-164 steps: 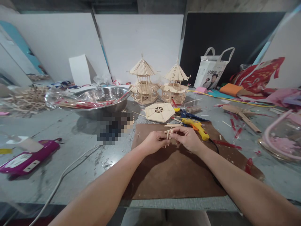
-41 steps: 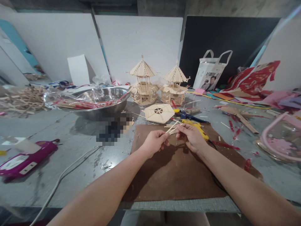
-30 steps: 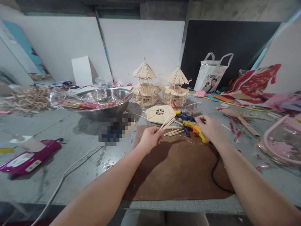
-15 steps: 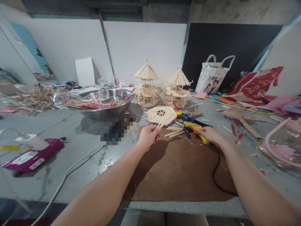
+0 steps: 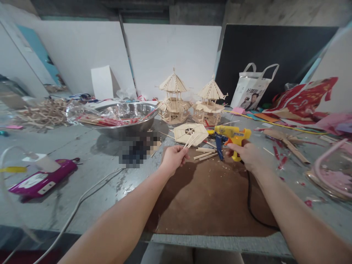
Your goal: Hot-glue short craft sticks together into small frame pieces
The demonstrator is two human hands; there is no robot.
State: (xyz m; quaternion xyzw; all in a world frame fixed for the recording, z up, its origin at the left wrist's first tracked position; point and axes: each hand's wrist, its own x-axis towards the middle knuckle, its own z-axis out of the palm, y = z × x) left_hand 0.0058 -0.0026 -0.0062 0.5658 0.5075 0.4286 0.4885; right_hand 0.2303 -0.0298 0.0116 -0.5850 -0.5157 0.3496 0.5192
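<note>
My left hand [image 5: 176,159] pinches a few thin wooden sticks [image 5: 191,139] that point up and to the right. Behind their tips lies a hexagonal panel [image 5: 183,132] built of sticks, with a spoked opening in its middle. My right hand [image 5: 244,152] is wrapped around the handle of a yellow glue gun [image 5: 231,132], its nozzle facing left and its black cord [image 5: 249,194] trailing toward me. Just left of the gun are blue-handled pliers [image 5: 219,146], partly hidden. Several loose sticks [image 5: 205,155] lie on the brown board [image 5: 209,205] between my hands.
Two stick pagodas [image 5: 173,106] stand at the back. A steel bowl [image 5: 137,126] holding sticks and plastic wrap sits left of them. Further left are a purple power strip [image 5: 46,179] and a stick pile [image 5: 45,112]. Red scraps [image 5: 276,152] and a paper bag [image 5: 249,90] are at right.
My right hand has lifted the glue gun off the table and turned it level, nozzle to the left. My left hand keeps its sticks in nearly the same spot.
</note>
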